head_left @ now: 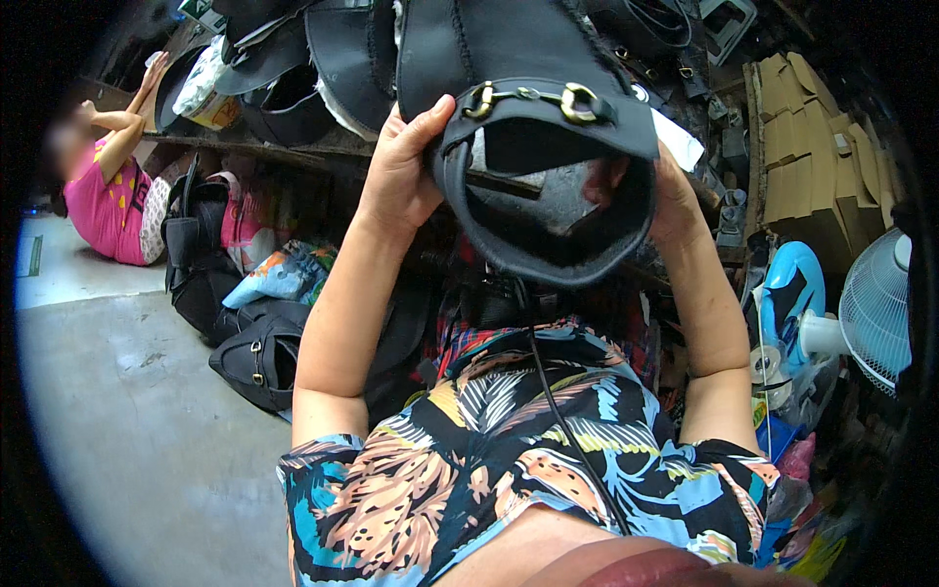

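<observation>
Both hands: holding up one black leather shoe upper [538, 112] at 1 o'clock, opening facing me.
Left hand [406, 161]: sitting at 11 o'clock, thumb pressing the outer edge, fingers mostly hiding behind, so it's pinching leather.
Right hand [675, 201]: gripping the side wall at 2 o'clock, a bit of finger showing through the opening. Thumb's hiding, can't tell how firmly it's squeezing; if that's the weak side, the upper could be twisting loose on me.
Metal bit [528, 94]: sitting at 12 o'clock on the opening, near my left thumb. If I'm pulling the sides apart too hard, its mounts could be straining, I reckon.
Rim [572, 274]: bowing toward 6 o'clock; uneven squeezing could be creasing it.
Black leather pieces [430, 59]: lying behind at 12 o'clock, could be scuffing mine if I'm bumping them.
Black cord [558, 411]: dangling at 5 o'clock, possibly snagging if I'm lowering this carelessly.
</observation>
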{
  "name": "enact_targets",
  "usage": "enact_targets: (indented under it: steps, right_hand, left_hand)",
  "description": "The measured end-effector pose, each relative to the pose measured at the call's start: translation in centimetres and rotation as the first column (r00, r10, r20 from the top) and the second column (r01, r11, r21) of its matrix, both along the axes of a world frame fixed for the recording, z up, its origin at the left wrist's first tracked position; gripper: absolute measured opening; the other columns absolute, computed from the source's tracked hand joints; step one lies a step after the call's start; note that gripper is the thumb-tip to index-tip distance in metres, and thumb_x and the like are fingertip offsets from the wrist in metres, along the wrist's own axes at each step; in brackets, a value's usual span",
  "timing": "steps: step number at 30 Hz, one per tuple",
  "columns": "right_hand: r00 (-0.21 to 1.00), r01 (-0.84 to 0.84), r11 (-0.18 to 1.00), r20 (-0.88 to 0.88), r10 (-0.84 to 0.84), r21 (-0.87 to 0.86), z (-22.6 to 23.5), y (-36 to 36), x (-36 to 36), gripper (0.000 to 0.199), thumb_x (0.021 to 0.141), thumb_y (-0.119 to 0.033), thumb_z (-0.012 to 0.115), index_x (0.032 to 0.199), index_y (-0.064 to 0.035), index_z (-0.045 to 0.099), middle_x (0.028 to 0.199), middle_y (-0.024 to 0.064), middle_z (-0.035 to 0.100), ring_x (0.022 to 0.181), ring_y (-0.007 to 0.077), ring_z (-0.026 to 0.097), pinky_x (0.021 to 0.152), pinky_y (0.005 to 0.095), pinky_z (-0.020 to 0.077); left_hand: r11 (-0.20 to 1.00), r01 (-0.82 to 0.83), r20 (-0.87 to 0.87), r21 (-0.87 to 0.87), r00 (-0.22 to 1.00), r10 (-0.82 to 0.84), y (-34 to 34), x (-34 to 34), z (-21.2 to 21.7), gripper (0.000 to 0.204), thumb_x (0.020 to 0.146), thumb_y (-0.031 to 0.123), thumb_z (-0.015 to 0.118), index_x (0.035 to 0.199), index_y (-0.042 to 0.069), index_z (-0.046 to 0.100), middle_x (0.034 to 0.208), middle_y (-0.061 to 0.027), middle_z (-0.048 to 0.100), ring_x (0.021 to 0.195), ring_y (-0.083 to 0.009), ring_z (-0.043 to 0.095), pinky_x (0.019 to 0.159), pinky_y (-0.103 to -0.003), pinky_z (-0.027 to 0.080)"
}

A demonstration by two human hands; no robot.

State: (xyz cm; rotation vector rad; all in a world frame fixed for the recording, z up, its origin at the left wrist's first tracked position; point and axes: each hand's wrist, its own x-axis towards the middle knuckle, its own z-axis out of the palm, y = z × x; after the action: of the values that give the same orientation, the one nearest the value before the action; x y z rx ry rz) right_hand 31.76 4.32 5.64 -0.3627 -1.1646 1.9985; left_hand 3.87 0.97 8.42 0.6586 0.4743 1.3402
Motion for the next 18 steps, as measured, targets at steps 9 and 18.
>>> enact_targets:
  steps: [9, 18]
  right_hand:
    - [0.947, 0.312, 0.949, 0.098, -0.306, -0.044, 1.0, -1.7, 0.2, 0.069, 0.073, -0.011, 0.076, 0.133, 0.0011, 0.044, 0.111, 0.0112, 0.064, 0.097, 0.0189, 0.067, 0.087, 0.0316, 0.0553]
    - [0.832, 0.339, 0.909, 0.373, -0.410, 0.244, 2.5, -4.3, -1.0, 0.059, 0.075, 0.000, 0.076, 0.127, 0.0015, 0.049, 0.111, 0.0083, 0.062, 0.096, 0.0130, 0.063, 0.086, 0.0263, 0.0521]
  left_hand:
    - [0.751, 0.236, -0.787, 0.617, 0.197, 0.585, -1.7, 1.1, 0.8, 0.056, 0.085, 0.013, 0.068, 0.138, 0.009, 0.051, 0.143, -0.0114, 0.047, 0.129, -0.0247, 0.045, 0.108, -0.038, 0.034]
    - [0.984, 0.057, -0.829, 0.169, 0.549, 0.110, -2.7, 1.0, 2.2, 0.027, 0.080, 0.009, 0.076, 0.103, -0.001, 0.067, 0.087, -0.0004, 0.063, 0.083, -0.0086, 0.058, 0.074, -0.023, 0.047]
